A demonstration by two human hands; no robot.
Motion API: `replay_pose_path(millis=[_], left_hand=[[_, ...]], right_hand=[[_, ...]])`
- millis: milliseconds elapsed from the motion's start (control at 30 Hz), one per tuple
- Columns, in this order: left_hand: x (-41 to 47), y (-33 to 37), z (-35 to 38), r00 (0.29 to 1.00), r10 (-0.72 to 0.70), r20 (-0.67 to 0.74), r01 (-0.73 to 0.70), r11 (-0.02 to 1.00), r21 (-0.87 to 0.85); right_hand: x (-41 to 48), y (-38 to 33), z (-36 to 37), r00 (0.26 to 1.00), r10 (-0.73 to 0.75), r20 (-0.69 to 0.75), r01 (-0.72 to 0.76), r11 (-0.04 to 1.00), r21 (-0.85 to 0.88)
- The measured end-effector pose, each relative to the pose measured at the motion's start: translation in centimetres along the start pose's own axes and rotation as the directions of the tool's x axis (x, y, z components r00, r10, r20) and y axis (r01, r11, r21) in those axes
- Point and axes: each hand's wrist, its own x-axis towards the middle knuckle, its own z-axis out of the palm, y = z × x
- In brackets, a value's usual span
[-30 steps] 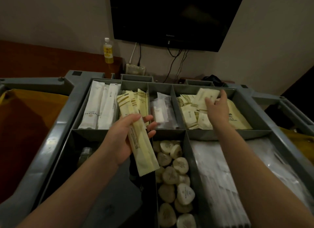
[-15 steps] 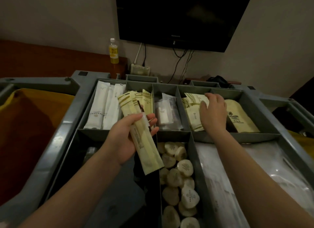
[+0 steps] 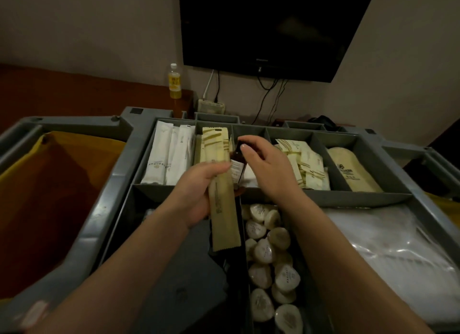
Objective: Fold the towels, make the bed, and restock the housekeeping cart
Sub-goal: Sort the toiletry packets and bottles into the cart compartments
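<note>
The grey housekeeping cart's top tray (image 3: 323, 200) is split into compartments. My left hand (image 3: 199, 192) grips a long yellow sachet (image 3: 224, 224) held upright over the middle divider. A small brown bottle (image 3: 237, 167) with a pale label stands right behind that sachet. My right hand (image 3: 271, 169) has thumb and fingers pinched on the bottle's dark cap. More yellow sachets (image 3: 211, 139) stand in the compartment behind. The bottle's base is hidden by my left hand and the sachet.
White long packets (image 3: 161, 157) fill the back left compartment, small cream sachets (image 3: 306, 164) and a cream pouch (image 3: 351, 172) the back right. Round wrapped soaps (image 3: 266, 249) and plastic-wrapped items (image 3: 388, 254) lie nearer. A yellow laundry bag (image 3: 49, 197) hangs left. A drink bottle (image 3: 174, 85) and TV (image 3: 268, 27) stand behind.
My right hand left the small cream sachets and moved left to the middle, where it now pinches a brown bottle. My left hand kept the yellow sachet and turned it more upright.
</note>
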Motion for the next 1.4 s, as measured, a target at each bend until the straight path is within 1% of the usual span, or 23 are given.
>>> replay_pose_path(millis=[100,167,267,300,333,433,467,533,633,733,800,867,967,1033,1133,1233,1333,1400], left_hand=[[-0.6,0.3,-0.8,1.000,0.004,-0.004,-0.004,1.000,0.007],[-1.1,0.9,-1.9,1.000,0.017,-0.021,-0.017,1.000,-0.023],[-2.0,2.2,-4.3,0.991,0.065,-0.116,-0.077,0.992,-0.102],[-2.5,2.5,-5.3,0.984,0.083,-0.156,-0.103,0.987,-0.127],[-2.9,2.7,-6.3,0.976,0.096,-0.195,-0.125,0.982,-0.142],[-4.3,2.4,-9.0,0.945,0.089,-0.314,-0.147,0.975,-0.167],[-4.6,2.2,-9.5,0.936,0.080,-0.342,-0.147,0.973,-0.175],[-5.0,2.0,-10.1,0.922,0.076,-0.379,-0.155,0.971,-0.182],[-5.1,1.5,-9.7,0.925,0.075,-0.373,-0.147,0.975,-0.168],[-5.0,1.0,-9.1,0.938,0.050,-0.344,-0.110,0.981,-0.159],[-5.1,0.9,-9.0,0.941,0.040,-0.335,-0.097,0.983,-0.156],[-5.0,0.9,-9.0,0.943,0.032,-0.331,-0.090,0.983,-0.160],[-5.0,0.8,-9.0,0.944,0.024,-0.328,-0.081,0.984,-0.160],[-4.9,0.7,-8.9,0.946,0.024,-0.323,-0.080,0.984,-0.162],[-4.9,0.6,-8.9,0.951,0.029,-0.309,-0.079,0.985,-0.151],[-5.0,0.5,-8.8,0.954,0.022,-0.298,-0.062,0.990,-0.127],[-5.0,0.4,-8.7,0.961,0.004,-0.278,-0.037,0.993,-0.112],[-5.0,0.3,-8.7,0.965,-0.001,-0.261,-0.025,0.995,-0.096]], right_hand=[[-0.8,-0.5,-0.6,0.998,-0.019,0.061,0.015,0.997,0.070],[-1.3,-1.0,-0.5,0.999,-0.035,0.041,0.030,0.993,0.117],[-2.4,-1.7,-0.9,0.999,0.021,-0.048,-0.006,0.956,0.293],[-2.9,-2.0,-1.2,0.998,0.042,-0.049,-0.024,0.942,0.335],[-3.5,-2.2,-1.6,0.999,0.050,-0.019,-0.041,0.941,0.336],[-5.5,-2.6,-1.8,0.974,0.062,0.216,-0.105,0.976,0.189],[-6.0,-2.7,-1.5,0.959,0.073,0.274,-0.114,0.984,0.137],[-7.0,-2.6,-0.6,0.939,0.104,0.328,-0.119,0.993,0.026],[-8.2,-2.1,0.8,0.933,0.147,0.328,-0.090,0.979,-0.182],[-9.1,-1.3,1.8,0.931,0.167,0.325,-0.073,0.957,-0.281],[-9.6,-0.6,2.5,0.934,0.151,0.324,-0.024,0.932,-0.363],[-9.9,-0.3,3.0,0.944,0.111,0.312,0.049,0.886,-0.461],[-10.3,-0.3,3.6,0.957,0.024,0.290,0.167,0.772,-0.613],[-10.6,-0.5,3.9,0.958,-0.028,0.285,0.215,0.726,-0.653],[-10.9,-0.6,4.2,0.958,-0.077,0.277,0.247,0.714,-0.656],[-11.1,-0.6,4.3,0.950,-0.061,0.307,0.258,0.710,-0.655],[-11.3,-0.3,4.2,0.934,-0.018,0.358,0.276,0.675,-0.684],[-11.5,-0.2,4.5,0.937,-0.025,0.347,0.275,0.665,-0.694]])
